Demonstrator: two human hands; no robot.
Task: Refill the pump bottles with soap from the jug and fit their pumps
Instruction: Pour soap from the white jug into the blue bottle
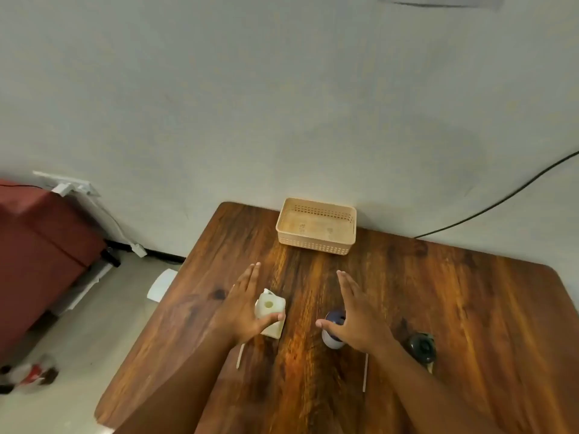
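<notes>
The left hand (244, 305), fingers spread, is touching the square cream plastic bottle (272, 314); the right hand (357, 317), likewise unclenched, is flanking the round white-and-navy bottle (332, 332).

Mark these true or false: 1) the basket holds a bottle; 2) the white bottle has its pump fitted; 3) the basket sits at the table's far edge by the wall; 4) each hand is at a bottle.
1) False. The basket looks empty.
2) False. The white bottle shows an open neck, no pump.
3) True. It sits on the table against the wall.
4) True. The left hand is at the white bottle, the right hand at the blue-and-white bottle; fingers on both are spread.
</notes>
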